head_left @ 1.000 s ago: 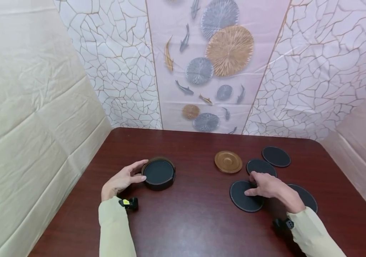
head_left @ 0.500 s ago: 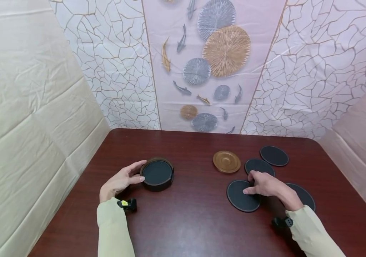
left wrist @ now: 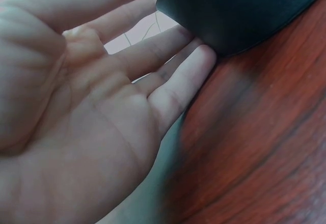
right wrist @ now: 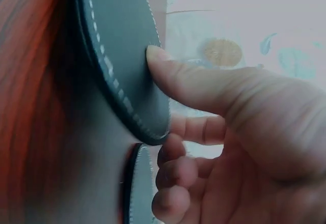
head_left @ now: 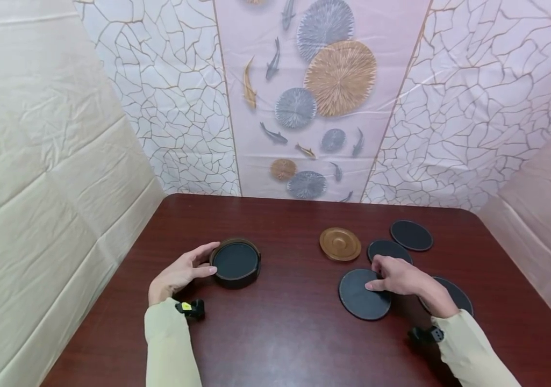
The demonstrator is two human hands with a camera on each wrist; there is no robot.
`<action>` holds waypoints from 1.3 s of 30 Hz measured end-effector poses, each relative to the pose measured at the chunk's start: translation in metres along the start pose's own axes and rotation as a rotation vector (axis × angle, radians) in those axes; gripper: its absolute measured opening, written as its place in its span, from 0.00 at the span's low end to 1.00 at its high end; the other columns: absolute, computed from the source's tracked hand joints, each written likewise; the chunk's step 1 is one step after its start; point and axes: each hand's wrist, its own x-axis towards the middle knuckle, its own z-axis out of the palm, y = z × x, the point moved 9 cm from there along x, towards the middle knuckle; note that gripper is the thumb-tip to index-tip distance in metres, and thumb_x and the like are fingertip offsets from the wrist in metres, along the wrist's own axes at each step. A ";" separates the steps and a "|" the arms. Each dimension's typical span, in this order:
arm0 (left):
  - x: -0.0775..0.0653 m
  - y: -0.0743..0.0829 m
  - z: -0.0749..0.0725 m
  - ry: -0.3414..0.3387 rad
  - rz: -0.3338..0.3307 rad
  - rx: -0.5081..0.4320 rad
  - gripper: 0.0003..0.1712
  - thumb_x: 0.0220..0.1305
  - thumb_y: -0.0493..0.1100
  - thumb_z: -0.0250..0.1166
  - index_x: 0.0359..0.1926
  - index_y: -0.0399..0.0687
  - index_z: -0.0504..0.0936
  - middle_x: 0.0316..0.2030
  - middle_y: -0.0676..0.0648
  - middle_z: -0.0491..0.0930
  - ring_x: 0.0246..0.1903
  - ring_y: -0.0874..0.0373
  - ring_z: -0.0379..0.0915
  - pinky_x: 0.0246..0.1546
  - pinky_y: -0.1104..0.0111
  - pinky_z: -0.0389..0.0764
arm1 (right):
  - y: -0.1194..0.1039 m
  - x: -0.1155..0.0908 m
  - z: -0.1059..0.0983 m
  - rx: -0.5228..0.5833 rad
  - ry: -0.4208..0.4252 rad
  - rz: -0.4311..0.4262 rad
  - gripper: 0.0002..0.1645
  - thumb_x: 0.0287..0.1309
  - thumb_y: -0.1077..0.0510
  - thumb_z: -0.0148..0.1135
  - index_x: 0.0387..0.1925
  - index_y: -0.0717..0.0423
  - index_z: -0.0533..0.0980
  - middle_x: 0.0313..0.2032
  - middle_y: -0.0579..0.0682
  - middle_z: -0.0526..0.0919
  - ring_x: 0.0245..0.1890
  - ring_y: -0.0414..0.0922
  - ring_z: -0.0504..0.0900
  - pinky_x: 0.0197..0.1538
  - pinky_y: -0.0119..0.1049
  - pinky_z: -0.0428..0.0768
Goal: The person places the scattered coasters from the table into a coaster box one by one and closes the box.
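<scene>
In the head view my right hand [head_left: 399, 275] pinches a round black coaster [head_left: 358, 299] at its right edge. The right wrist view shows the thumb on top of this coaster [right wrist: 125, 56], with white stitching along its rim and fingers at its edge; the coaster is raised and tilted off the table. My left hand [head_left: 178, 273] holds the left side of a round black coaster holder [head_left: 237, 281], thumb at the near rim and index finger at the far side. Inside the holder lies a black coaster [head_left: 235, 260]. In the left wrist view, fingertips touch the holder's dark side [left wrist: 239, 18].
Beyond the right hand lie a black coaster [head_left: 387, 250] and a farther one [head_left: 411, 235]. Another coaster [head_left: 455, 295] is partly hidden behind the right wrist. A brown round lid-like disc [head_left: 340, 244] lies left of them on the red-brown table [head_left: 265, 344]. Cloth walls enclose the table.
The coaster under the right hand has tipped up and shifted slightly left. The left hand stays at the holder, and the whole view has drifted slightly.
</scene>
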 end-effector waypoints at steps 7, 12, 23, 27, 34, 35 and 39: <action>0.001 -0.001 0.000 -0.009 -0.008 0.004 0.42 0.62 0.45 0.69 0.74 0.55 0.60 0.73 0.45 0.60 0.70 0.44 0.61 0.64 0.69 0.70 | -0.013 -0.004 -0.007 0.009 0.042 -0.069 0.21 0.55 0.48 0.72 0.41 0.56 0.73 0.29 0.48 0.71 0.28 0.43 0.68 0.32 0.36 0.65; 0.004 0.000 0.002 -0.020 -0.009 0.003 0.41 0.63 0.45 0.68 0.74 0.55 0.60 0.73 0.44 0.60 0.70 0.42 0.61 0.64 0.64 0.71 | -0.022 -0.007 -0.015 0.000 0.075 -0.110 0.16 0.57 0.51 0.70 0.39 0.54 0.73 0.25 0.46 0.71 0.25 0.41 0.69 0.30 0.34 0.66; 0.001 -0.001 0.000 -0.010 -0.005 -0.004 0.42 0.61 0.47 0.70 0.73 0.57 0.61 0.73 0.47 0.61 0.70 0.45 0.60 0.59 0.77 0.70 | -0.066 -0.019 -0.032 0.035 0.101 -0.273 0.08 0.62 0.54 0.65 0.33 0.48 0.72 0.24 0.41 0.72 0.23 0.35 0.68 0.27 0.31 0.67; 0.001 -0.002 0.000 -0.009 -0.008 -0.004 0.42 0.61 0.47 0.70 0.73 0.57 0.61 0.73 0.47 0.61 0.70 0.45 0.60 0.59 0.77 0.70 | -0.078 -0.023 -0.033 0.075 0.040 -0.285 0.08 0.64 0.55 0.63 0.34 0.48 0.71 0.23 0.42 0.72 0.17 0.35 0.70 0.23 0.31 0.72; 0.002 0.000 -0.001 -0.008 0.004 0.012 0.42 0.62 0.47 0.69 0.74 0.55 0.60 0.73 0.45 0.60 0.70 0.44 0.60 0.65 0.67 0.70 | -0.096 -0.018 -0.033 0.211 -0.003 -0.302 0.10 0.66 0.54 0.61 0.35 0.52 0.68 0.23 0.49 0.76 0.13 0.44 0.78 0.21 0.38 0.80; 0.002 -0.001 -0.001 -0.007 -0.001 0.009 0.42 0.62 0.47 0.69 0.74 0.55 0.60 0.73 0.45 0.60 0.71 0.45 0.60 0.64 0.69 0.70 | -0.100 -0.016 -0.033 0.219 0.001 -0.313 0.10 0.66 0.54 0.61 0.35 0.52 0.68 0.22 0.49 0.76 0.13 0.44 0.79 0.21 0.38 0.80; 0.002 -0.003 -0.001 -0.015 -0.013 -0.006 0.42 0.62 0.46 0.69 0.74 0.56 0.60 0.73 0.45 0.59 0.70 0.43 0.60 0.60 0.75 0.71 | -0.116 -0.007 -0.033 0.265 0.029 -0.347 0.10 0.68 0.54 0.59 0.35 0.52 0.67 0.22 0.49 0.77 0.14 0.44 0.81 0.23 0.37 0.80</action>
